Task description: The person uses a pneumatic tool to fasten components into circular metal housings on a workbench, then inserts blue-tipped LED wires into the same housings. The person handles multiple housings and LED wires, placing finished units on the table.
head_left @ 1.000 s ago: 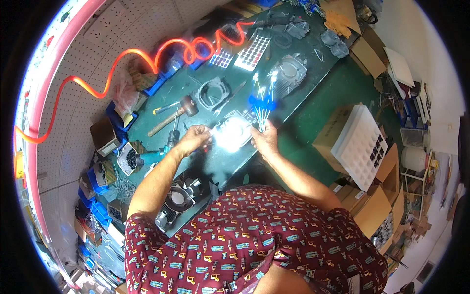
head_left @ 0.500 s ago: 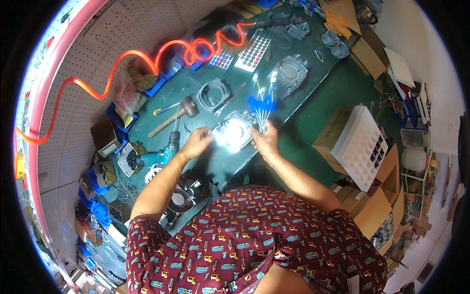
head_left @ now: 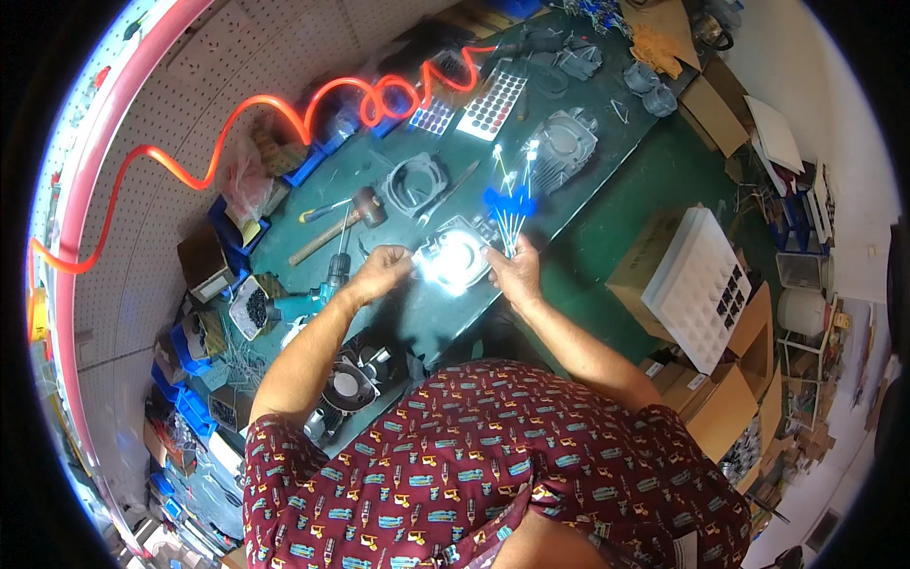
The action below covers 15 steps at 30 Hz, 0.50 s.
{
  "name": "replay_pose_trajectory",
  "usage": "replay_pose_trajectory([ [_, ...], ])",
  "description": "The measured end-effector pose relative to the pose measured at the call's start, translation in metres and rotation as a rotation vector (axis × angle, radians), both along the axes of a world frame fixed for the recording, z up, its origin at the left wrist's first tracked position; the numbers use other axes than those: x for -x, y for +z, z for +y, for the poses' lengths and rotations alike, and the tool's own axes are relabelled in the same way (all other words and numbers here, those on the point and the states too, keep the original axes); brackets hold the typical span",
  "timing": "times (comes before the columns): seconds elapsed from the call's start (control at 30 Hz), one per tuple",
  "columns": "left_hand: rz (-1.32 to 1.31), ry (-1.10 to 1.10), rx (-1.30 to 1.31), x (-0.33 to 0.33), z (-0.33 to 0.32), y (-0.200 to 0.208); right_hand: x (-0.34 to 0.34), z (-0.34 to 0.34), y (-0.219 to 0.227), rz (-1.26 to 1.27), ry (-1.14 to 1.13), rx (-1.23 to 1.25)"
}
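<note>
A round metal housing (head_left: 457, 258) lies on the green bench between my hands, its middle washed out by strong glare. At its left edge my left hand (head_left: 381, 271) is closed, thumb and fingertips pinched against the rim. My right hand (head_left: 516, 273) is closed at the housing's right side, with the thumb near its edge. From the right fingers a bundle of white wires (head_left: 510, 230) fans upward through a blue piece (head_left: 510, 202) to small pale ends. The glare hides exactly what the left fingertips pinch.
Left of the housing lie a mallet (head_left: 368, 209), a screwdriver (head_left: 322, 211) and a teal power drill (head_left: 327, 289). Beyond are a metal ring (head_left: 415, 185), another housing (head_left: 564, 140) and a sticker sheet (head_left: 493, 102). An orange coiled hose (head_left: 256, 100) hangs across. A white tray (head_left: 690, 284) stands on boxes at right.
The whole view has shifted very slightly. Both hands keep nearly the same places at the housing, and the wires still stand up from my right hand.
</note>
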<state>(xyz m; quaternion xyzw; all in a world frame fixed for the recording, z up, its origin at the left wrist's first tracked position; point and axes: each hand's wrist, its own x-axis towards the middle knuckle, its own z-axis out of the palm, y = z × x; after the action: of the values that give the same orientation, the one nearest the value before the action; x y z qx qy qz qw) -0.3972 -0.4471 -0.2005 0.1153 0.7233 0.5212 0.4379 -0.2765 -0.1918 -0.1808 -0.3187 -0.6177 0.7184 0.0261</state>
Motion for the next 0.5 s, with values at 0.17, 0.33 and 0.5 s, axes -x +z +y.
replay_pose_trajectory([
  [0.17, 0.088, -0.080, -0.120, 0.005, -0.005, -0.027, 0.000, -0.001, -0.005, 0.021, 0.034, -0.024],
  [0.33, 1.193, -0.285, 0.161, -0.011, 0.006, 0.007, -0.003, 0.002, -0.004, 0.004, 0.030, -0.044],
  [0.5, -0.100, 0.020, -0.036, 0.002, -0.001, -0.011, -0.002, -0.002, -0.003, 0.027, 0.002, -0.008],
])
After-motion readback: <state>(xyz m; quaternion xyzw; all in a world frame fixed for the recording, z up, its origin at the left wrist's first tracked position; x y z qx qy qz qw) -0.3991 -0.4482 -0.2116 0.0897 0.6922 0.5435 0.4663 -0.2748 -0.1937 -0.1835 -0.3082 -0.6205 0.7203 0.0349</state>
